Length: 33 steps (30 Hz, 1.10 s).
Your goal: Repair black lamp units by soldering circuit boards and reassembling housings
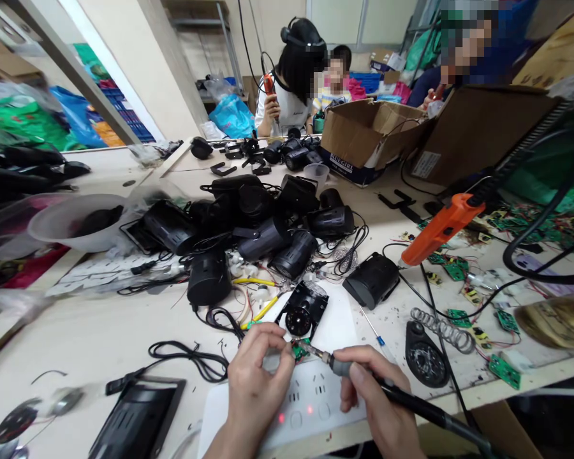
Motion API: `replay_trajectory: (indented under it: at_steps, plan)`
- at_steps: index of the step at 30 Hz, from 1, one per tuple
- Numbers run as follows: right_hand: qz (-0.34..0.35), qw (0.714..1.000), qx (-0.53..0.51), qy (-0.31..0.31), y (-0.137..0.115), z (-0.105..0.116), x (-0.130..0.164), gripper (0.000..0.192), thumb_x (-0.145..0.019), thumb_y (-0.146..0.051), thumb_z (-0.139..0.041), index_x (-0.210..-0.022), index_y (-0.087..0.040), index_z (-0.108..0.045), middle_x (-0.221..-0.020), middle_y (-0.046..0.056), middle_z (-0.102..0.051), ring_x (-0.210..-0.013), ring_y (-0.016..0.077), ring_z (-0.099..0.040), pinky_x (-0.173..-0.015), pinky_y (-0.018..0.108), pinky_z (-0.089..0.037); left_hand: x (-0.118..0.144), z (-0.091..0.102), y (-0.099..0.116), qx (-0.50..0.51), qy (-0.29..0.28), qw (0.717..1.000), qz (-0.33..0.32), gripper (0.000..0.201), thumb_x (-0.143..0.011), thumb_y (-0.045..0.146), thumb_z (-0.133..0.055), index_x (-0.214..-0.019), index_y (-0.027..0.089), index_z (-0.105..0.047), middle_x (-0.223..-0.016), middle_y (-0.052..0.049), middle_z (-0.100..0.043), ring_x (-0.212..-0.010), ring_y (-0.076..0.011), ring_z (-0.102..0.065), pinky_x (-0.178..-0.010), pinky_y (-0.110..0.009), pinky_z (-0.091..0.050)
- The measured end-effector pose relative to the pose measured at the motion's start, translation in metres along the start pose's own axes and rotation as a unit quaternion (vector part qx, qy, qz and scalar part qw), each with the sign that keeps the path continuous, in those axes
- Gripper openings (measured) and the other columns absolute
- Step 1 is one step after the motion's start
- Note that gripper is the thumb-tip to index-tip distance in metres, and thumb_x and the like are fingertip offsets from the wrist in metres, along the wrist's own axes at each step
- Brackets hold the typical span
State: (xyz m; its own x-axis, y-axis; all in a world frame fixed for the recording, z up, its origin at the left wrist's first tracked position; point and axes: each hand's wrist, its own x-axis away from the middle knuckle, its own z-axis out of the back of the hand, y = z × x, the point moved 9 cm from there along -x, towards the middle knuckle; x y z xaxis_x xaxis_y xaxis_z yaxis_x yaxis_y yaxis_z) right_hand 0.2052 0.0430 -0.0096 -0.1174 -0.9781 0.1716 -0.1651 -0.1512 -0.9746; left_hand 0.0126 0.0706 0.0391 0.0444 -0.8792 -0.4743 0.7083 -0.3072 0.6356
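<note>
My right hand point(380, 389) grips a soldering iron point(406, 398) like a pen, its metal tip slanting left over a small green circuit board point(302, 348). At the board's left edge, the thumb and forefinger of my left hand point(258, 373) are pinched together; what lies between them is too small to make out. Just beyond the board is an opened black device part point(310, 306) with a round black disc on its front. Both hands are above a white power strip point(299, 392) with two red lights glowing.
Black housings point(263, 239) with cables crowd the middle. An orange electric screwdriver point(440, 229) hangs at right, near loose circuit boards point(459, 317), a spring point(442, 330) and a jar point(557, 322). A black panel point(136, 417) lies front left. Across the table, a person holds another orange screwdriver point(268, 84).
</note>
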Motion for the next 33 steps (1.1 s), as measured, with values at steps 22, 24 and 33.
replay_trajectory:
  at_steps: [22, 24, 33]
  plan:
    - [0.013, 0.998, 0.062, 0.007, -0.0024, 0.0006, -0.0003, 0.038, -0.086, -0.054, -0.06, -0.089, -0.018, -0.074, -0.054, 0.0, -0.06, -0.049, 0.0147, -0.059, -0.052, 0.026, -0.05, -0.0007, -0.0002, 0.0026, 0.009, -0.001, 1.0, 0.005, 0.015, -0.081, 0.014, -0.053, -0.068, 0.02, -0.057, -0.082, -0.004, -0.065, -0.075, -0.0154, -0.065, -0.065, -0.026, -0.052]
    - [0.023, 0.996, 0.089, 0.006, -0.0056, 0.0005, 0.0008, 0.038, -0.086, -0.055, -0.06, -0.088, -0.019, -0.074, -0.055, 0.0, -0.061, -0.05, 0.015, -0.059, -0.054, 0.026, -0.05, -0.001, -0.0001, 0.0033, 0.008, -0.003, 1.0, 0.004, 0.015, -0.081, 0.014, -0.053, -0.069, 0.02, -0.057, -0.082, -0.004, -0.065, -0.075, -0.0155, -0.065, -0.064, -0.026, -0.052]
    - [0.022, 0.998, 0.052, 0.02, -0.0076, 0.0045, 0.0027, 0.036, -0.085, -0.053, -0.062, -0.088, -0.02, -0.074, -0.054, 0.0, -0.061, -0.05, 0.0155, -0.058, -0.053, 0.027, -0.047, 0.0, -0.001, 0.0012, 0.006, -0.007, 1.0, 0.012, 0.015, -0.081, 0.014, -0.054, -0.068, 0.02, -0.058, -0.083, -0.004, -0.066, -0.073, -0.0152, -0.065, -0.066, -0.026, -0.055]
